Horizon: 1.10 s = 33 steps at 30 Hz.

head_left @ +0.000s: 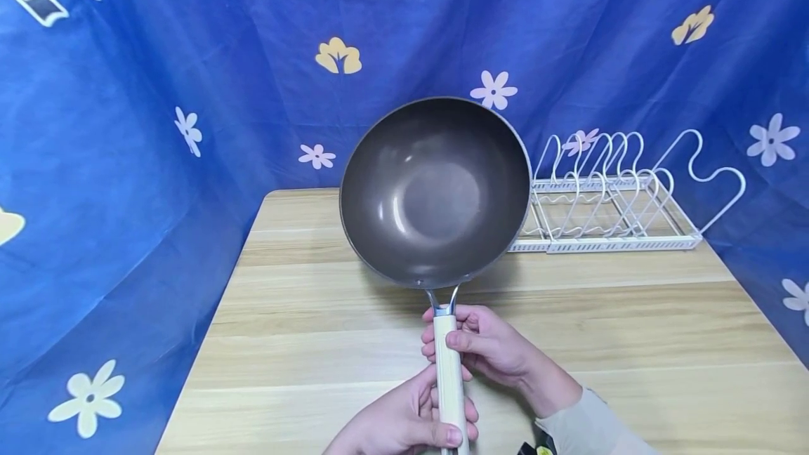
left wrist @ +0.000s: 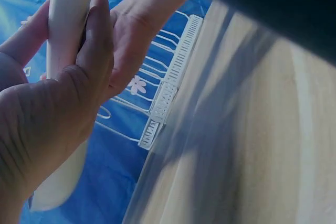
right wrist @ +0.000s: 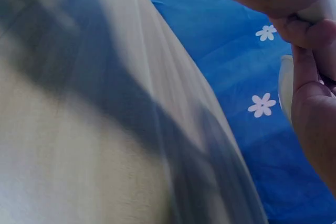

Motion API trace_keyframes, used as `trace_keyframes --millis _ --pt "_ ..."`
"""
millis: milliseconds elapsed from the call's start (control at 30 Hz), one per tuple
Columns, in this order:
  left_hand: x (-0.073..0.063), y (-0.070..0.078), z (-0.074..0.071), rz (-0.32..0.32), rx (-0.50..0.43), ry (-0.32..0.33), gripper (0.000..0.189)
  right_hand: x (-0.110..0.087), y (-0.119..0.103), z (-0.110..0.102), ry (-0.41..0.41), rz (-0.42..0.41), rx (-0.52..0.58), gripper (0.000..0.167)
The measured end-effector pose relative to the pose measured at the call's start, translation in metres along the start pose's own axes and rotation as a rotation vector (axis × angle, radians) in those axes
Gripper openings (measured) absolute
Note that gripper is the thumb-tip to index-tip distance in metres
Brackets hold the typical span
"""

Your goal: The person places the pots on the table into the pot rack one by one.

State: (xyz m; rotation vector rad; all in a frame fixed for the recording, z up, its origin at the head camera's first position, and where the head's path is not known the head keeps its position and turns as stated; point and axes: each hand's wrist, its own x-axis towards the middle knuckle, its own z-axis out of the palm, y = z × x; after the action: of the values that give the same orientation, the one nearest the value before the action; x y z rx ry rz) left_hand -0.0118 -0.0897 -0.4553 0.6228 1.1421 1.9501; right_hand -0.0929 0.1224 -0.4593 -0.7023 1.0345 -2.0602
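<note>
Blue flower-printed cloth (head_left: 253, 12) hangs behind a pale wood-grain table (head_left: 303, 350). Grip: two bare hands on one long cream handle (head_left: 449, 371). Left hand (head_left: 398, 416): lower position, thumb laid over the front, fingers wrapped round behind. Right hand (head_left: 496, 350): higher, just below the metal fork (head_left: 432, 298), thumb against the handle's edge, fingers curled at the back. Pan (head_left: 436, 195): one, deep, round, dark inside, thin-rimmed; held over the table ahead of the person, hollow tilted toward the head camera, handle pointing back to the body; whether the underside touches the wood cannot be told. Handling, by judgement: stiff throughout; weight probably moderate and front-heavy, the bowl lying well beyond the hands, so a single hold near the handle's tail would likely let it dip or twist. Lining looks smooth and glossy, likely slippery to fingers and prone to scratches from metal. Best hold: the handle, one hand near the fork for balance, the other below for steering; the rim seems a poor choice. Rack (head_left: 622, 246): one, white wire, looped dividers, far right of the table, left end partly hidden by the pan. Sleeve (head_left: 584, 427): pale, on the right forearm.
</note>
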Motion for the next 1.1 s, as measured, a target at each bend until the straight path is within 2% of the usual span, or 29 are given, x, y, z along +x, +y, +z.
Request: trace_keyframes --millis 200,333,467,600,767,933,1100 --pt "0.000 0.009 0.004 -0.110 0.162 0.061 0.061 -0.006 -0.008 0.003 0.029 -0.033 -0.124 0.040" --pt "0.002 0.014 0.006 -0.151 0.235 0.064 0.064 -0.009 -0.013 0.005 0.046 -0.061 -0.206 0.047" --pt "0.004 0.018 0.007 -0.159 0.291 0.038 0.064 -0.011 -0.018 0.010 0.076 -0.076 -0.265 0.047" --pt "0.005 0.020 0.010 -0.180 0.300 0.039 0.062 -0.014 -0.022 0.017 0.129 -0.068 -0.315 0.050" --pt "0.009 0.020 0.014 -0.177 0.300 0.083 0.062 -0.017 -0.026 0.022 0.222 -0.050 -0.385 0.048" --pt "0.012 0.020 0.017 -0.166 0.371 0.113 0.063 -0.021 -0.028 0.022 0.263 -0.047 -0.426 0.046" --pt "0.014 0.020 0.021 -0.177 0.362 0.157 0.057 -0.026 -0.034 0.024 0.319 -0.037 -0.473 0.047"
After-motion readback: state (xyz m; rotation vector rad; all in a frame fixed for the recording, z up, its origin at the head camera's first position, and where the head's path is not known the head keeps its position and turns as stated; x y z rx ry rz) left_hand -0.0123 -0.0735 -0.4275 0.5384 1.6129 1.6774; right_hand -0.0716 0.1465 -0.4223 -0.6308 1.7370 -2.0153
